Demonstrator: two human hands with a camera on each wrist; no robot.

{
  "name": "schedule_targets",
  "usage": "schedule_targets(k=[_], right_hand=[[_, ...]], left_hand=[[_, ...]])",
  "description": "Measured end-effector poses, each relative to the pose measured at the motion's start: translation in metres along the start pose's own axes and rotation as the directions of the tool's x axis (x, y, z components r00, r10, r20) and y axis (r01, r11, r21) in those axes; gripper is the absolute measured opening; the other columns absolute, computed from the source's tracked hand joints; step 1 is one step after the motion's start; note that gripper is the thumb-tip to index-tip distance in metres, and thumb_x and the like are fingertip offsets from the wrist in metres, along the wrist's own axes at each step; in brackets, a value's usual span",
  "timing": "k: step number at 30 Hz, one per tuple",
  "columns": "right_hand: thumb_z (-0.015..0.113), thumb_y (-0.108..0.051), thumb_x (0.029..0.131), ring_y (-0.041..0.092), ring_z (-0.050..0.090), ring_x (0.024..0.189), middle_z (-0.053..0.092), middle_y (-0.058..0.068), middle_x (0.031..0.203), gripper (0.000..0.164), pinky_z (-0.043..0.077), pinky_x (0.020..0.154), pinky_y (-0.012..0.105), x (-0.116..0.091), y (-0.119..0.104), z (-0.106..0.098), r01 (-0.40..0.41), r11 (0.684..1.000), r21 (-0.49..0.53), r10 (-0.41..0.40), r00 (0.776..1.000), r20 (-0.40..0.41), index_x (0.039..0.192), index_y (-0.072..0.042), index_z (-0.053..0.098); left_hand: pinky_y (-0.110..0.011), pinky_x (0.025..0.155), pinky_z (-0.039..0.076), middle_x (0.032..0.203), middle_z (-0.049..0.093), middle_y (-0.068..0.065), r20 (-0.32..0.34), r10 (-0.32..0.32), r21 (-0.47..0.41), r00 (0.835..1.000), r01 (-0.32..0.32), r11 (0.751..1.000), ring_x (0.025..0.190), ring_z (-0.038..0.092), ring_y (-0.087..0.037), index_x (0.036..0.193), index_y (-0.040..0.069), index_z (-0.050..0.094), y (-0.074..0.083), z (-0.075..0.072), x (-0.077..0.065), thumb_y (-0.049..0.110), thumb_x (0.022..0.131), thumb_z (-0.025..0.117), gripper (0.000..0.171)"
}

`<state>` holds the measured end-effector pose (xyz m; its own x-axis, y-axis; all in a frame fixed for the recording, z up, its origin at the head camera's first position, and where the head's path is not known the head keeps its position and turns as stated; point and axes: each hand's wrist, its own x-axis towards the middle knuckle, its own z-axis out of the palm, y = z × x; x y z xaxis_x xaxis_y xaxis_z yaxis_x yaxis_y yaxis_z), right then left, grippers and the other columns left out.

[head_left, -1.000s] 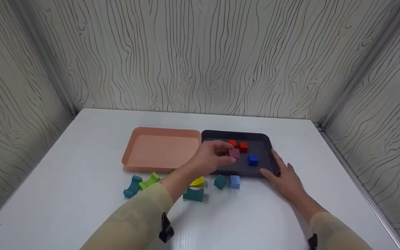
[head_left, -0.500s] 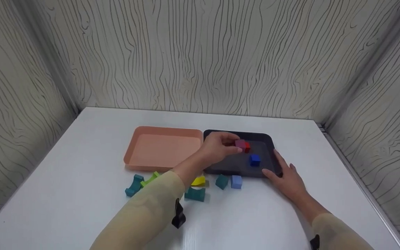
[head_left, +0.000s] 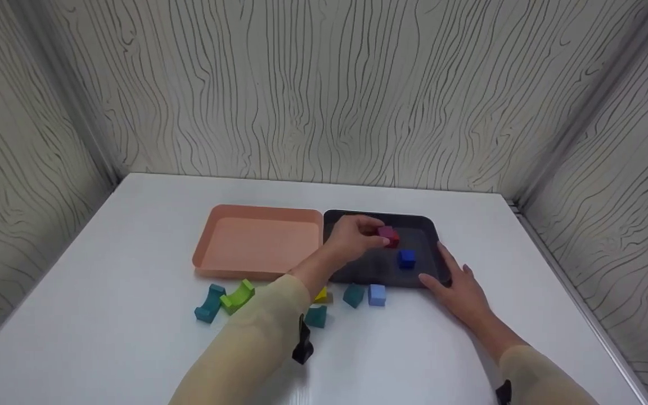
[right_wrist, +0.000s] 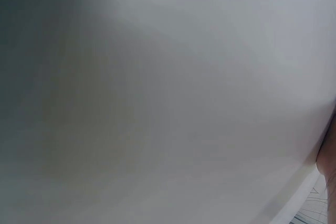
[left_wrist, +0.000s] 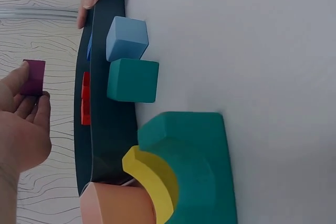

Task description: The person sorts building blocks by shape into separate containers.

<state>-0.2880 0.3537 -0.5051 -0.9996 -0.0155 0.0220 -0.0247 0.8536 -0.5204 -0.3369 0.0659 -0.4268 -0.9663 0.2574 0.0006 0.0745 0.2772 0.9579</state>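
Note:
My left hand (head_left: 347, 241) pinches a small purple block (head_left: 385, 232) between thumb and fingers. In the left wrist view, the purple block (left_wrist: 34, 77) is clear of the dark tray (head_left: 377, 275), up above its rim. Below it lie red blocks (left_wrist: 86, 98), mostly covered by the hand in the head view. A blue cube (head_left: 407, 259) sits in the same tray, nearer its front. At the tray's front right corner rests my right hand (head_left: 463, 293), fingers and thumb spread and fairly straight along the rim. The right wrist view shows mostly blurred white tabletop.
A peach tray (head_left: 202, 247) adjoins the dark one on its left. In front lie a teal cube (head_left: 354, 295), a light blue block (head_left: 377, 295), teal arches (head_left: 210, 304), a green arch (head_left: 238, 296) and a yellow piece (head_left: 320, 296). Patterned walls enclose the table.
My left hand has moved slightly right and farther back with the purple block, which now overlaps the red blocks in the head view. The right hand keeps its place at the tray corner.

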Motion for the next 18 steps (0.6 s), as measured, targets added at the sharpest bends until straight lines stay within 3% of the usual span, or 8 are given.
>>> schedule_targets(k=[18], right_hand=[[0.055,-0.072,0.1,0.063,0.011,0.153,0.027,0.028,0.169,0.095,0.02,0.115,0.082,-0.001,-0.002,-0.001,-0.021,1.0,0.007,0.021,1.0,0.005,0.173,-0.03,0.01]], left_hand=[[-0.038,0.106,0.052,0.121,0.075,0.002,-0.038,-0.047,0.1,0.998,0.051,0.994,0.111,0.064,-0.017,0.123,0.021,0.081,-0.03,0.022,0.021,0.02,0.088,0.09,0.036]])
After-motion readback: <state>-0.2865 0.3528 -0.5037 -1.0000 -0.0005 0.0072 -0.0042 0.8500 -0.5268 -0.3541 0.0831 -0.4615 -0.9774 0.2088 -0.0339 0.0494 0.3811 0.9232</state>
